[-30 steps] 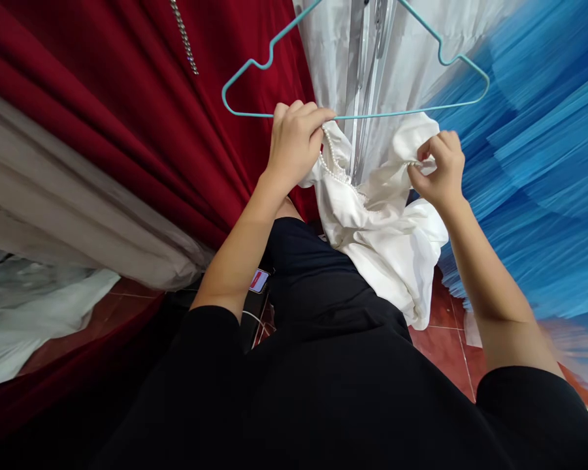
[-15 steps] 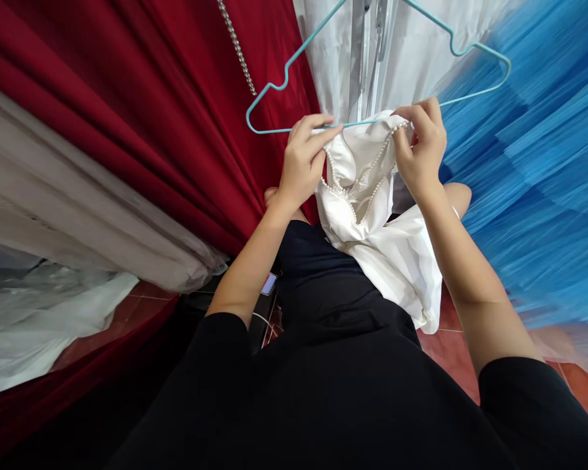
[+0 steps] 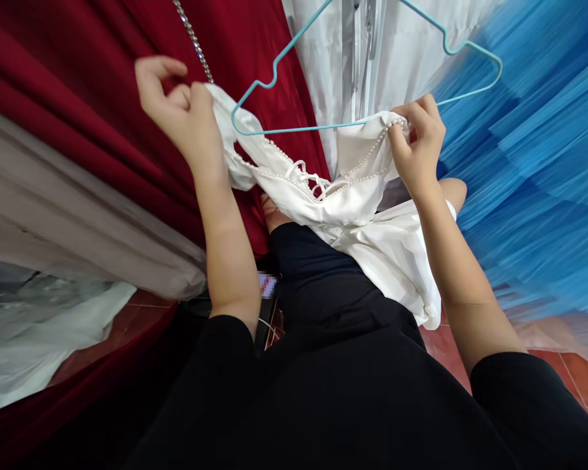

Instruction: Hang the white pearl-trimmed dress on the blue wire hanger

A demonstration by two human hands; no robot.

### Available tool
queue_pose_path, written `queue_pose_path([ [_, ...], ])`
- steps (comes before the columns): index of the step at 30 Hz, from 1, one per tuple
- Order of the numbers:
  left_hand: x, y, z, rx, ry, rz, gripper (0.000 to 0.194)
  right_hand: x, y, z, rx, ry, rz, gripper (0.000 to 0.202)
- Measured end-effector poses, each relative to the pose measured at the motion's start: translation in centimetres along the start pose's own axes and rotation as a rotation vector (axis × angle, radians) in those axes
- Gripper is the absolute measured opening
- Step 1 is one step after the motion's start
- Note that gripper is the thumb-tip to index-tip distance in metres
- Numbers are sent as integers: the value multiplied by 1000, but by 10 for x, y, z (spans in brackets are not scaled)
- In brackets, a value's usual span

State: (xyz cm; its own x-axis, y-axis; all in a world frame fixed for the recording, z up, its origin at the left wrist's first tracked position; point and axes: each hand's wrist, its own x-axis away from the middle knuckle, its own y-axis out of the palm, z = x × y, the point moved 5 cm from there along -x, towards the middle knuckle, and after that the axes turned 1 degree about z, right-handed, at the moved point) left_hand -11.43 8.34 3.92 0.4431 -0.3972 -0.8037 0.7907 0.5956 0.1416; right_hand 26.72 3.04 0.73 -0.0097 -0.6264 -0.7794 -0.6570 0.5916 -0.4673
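A white dress (image 3: 345,209) with pearl-beaded edges and lacing at its neckline hangs between my hands, its lower part draped over my lap. My left hand (image 3: 179,108) is closed on one shoulder of the dress, pulled out to the left past the end of the hanger. My right hand (image 3: 420,140) pinches the other beaded shoulder near the hanger's lower bar. The light-blue wire hanger (image 3: 304,128) runs through the top of the dress. Its bar passes under the left shoulder strap and into the cloth by my right hand. The hanger's hook is out of view.
Red cloth (image 3: 245,39) hangs at the left with a glittering trim (image 3: 193,39). Beyond it hangs pale fabric (image 3: 78,189). Blue tulle (image 3: 543,130) fills the right side, and white cloth (image 3: 313,72) hangs ahead. A lit phone screen (image 3: 267,285) lies low beside my leg.
My left hand has moved left and up, drawing the dress's shoulder outward over the hanger's left end. The neckline is now spread wide. My right hand has stayed nearly still.
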Motion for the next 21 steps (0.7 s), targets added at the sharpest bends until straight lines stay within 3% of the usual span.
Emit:
queue_pose_path([
  [2, -19, 19, 23, -93, 143, -119, 54, 2, 1, -2, -26, -39, 24, 16],
  [5, -15, 57, 55, -124, 302, -287, 49, 6, 7, -1, -37, -27, 15, 15],
  [10, 48, 97, 119, -3, 483, -391, 33, 7, 13, 7, 12, 90, 31, 25],
  [12, 82, 108, 132, -9, 532, -499, 18, 6, 14, 8, 31, 109, 34, 28],
  [14, 113, 121, 126, -72, 494, -714, 12, 5, 16, 10, 69, 128, 5, 31],
  [16, 134, 130, 108, -163, 411, -832, 23, 6, 18, 10, 84, 121, -31, 31],
  [19, 140, 130, 90, -198, 345, -776, 34, 13, 15, 5, 39, 39, -46, 32],
  [21, 135, 126, 88, -147, 322, -747, 37, 18, 5, 4, 39, 22, 18, 38],
])
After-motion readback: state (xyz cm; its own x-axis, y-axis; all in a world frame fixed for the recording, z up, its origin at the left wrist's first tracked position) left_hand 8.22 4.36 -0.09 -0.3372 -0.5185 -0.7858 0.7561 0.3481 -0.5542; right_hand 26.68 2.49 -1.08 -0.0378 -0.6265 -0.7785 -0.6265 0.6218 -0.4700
